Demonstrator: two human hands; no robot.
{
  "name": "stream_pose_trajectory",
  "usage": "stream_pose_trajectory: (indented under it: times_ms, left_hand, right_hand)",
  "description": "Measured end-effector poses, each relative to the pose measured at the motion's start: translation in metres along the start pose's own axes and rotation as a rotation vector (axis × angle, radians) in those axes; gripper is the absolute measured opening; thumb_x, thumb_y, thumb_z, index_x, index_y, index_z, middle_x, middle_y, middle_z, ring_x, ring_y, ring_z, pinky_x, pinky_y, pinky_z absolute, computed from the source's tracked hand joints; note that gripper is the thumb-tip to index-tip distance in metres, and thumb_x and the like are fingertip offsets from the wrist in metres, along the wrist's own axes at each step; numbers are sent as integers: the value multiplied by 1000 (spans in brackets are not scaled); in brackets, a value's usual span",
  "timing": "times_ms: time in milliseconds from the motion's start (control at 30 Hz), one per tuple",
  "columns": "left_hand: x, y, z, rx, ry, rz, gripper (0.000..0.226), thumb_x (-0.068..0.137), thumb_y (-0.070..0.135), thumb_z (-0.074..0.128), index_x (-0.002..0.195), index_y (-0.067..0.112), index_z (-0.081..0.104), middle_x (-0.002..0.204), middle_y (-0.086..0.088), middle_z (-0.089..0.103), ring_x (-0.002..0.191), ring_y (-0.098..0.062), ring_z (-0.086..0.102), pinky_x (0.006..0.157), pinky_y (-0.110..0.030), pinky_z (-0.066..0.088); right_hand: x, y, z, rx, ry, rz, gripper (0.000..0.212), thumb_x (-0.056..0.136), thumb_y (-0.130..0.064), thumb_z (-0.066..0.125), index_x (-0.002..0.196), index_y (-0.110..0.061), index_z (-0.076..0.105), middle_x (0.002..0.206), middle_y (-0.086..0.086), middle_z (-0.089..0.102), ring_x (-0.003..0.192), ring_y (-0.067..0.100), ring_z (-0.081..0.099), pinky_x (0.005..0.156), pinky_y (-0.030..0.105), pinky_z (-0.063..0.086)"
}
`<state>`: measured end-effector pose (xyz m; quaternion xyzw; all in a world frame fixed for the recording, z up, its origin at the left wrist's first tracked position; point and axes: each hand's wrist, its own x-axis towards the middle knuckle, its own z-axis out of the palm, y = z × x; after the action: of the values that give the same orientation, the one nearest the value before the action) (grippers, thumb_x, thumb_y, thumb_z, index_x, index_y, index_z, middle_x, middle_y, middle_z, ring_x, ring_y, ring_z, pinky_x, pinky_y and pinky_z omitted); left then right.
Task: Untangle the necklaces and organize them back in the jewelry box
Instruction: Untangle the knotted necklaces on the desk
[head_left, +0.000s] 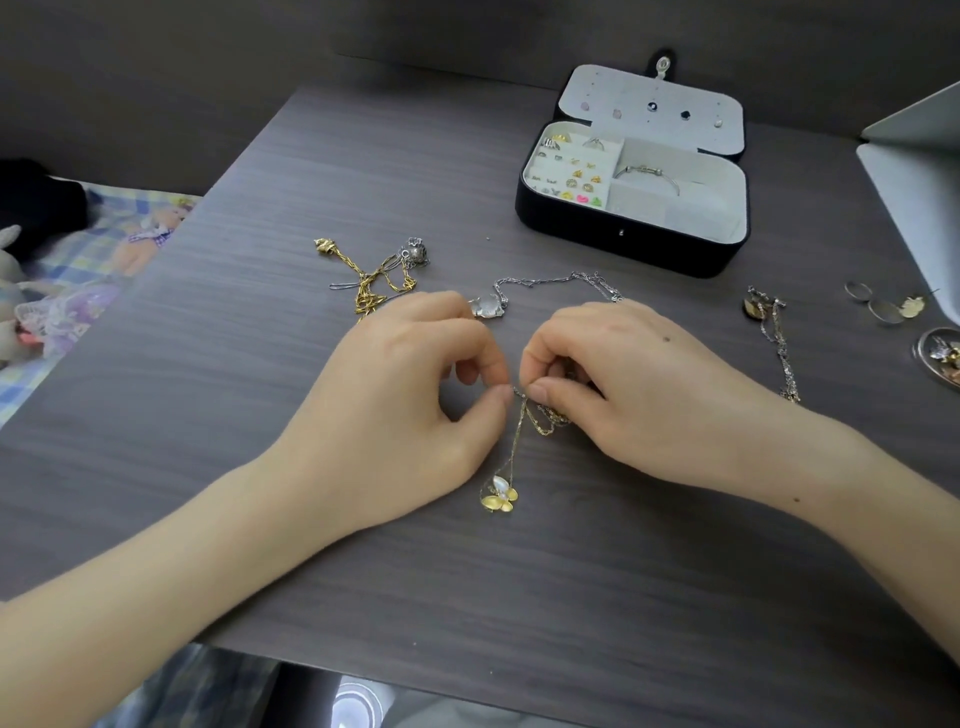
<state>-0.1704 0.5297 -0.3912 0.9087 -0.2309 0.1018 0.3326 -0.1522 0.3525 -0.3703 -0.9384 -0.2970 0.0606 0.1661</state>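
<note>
My left hand (410, 395) and my right hand (623, 384) meet at the middle of the table, and both pinch a thin tangled chain (540, 421) between thumb and forefinger. From it a gold butterfly pendant (500, 496) lies on the table below my hands. Behind my hands a silver necklace (550, 283) with a clear stone pendant (488, 305) lies on the table. A knot of gold and silver necklaces (376, 275) lies at the left. Another necklace (776, 338) lies at the right. The black jewelry box (623, 249) stands open at the back.
The box holds rings, earrings and a silver bangle (649, 174). Loose rings and a gold earring (883, 306) lie at the far right beside a small dish (937, 353). A laptop (914, 171) is at the right edge. Plush toys (52, 291) lie beyond the left table edge.
</note>
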Motion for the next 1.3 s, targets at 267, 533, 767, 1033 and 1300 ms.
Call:
stream_pose_trajectory:
  times_ms: [267,533,767,1033,1300]
  left_hand:
    - [5,10,8,3,-101,-181,15,70,34,75,62,30,63,65,12,49,63,0,44,58,-11,31]
    - [5,8,1,-50,-142,-209,19,73,22,73,60,30,62,63,11,53,71,-4,50,59,-11,35]
    - [4,5,-5,-111,-190,-237,10,66,34,59,60,29,64,63,12,55,69,-1,51,60,-7,35]
    - [1,4,-9,-211,-139,-298,20,74,19,71,57,25,63,68,14,56,63,-5,49,60,-9,36]
    - [-4,3,-11,-232,-132,-268,7,69,29,60,62,29,61,69,16,58,66,-2,52,61,-6,36]
  right_hand:
    - [0,0,-3,86,2,18,21,88,-24,58,75,-36,48,70,-21,46,70,-7,41,70,14,29]
    - [-1,-1,-5,81,-36,29,20,90,-26,55,75,-35,47,72,-20,46,72,-6,40,72,13,29]
    - [-3,-1,-6,73,-41,29,20,91,-26,53,75,-34,46,72,-21,46,73,-5,40,72,19,25]
    - [-4,-2,-7,72,-50,12,16,90,-27,54,77,-34,48,76,-21,48,75,-4,40,73,18,26]
    - [-5,-2,-7,84,-28,1,17,90,-26,54,76,-34,48,74,-20,49,73,-4,41,74,11,30]
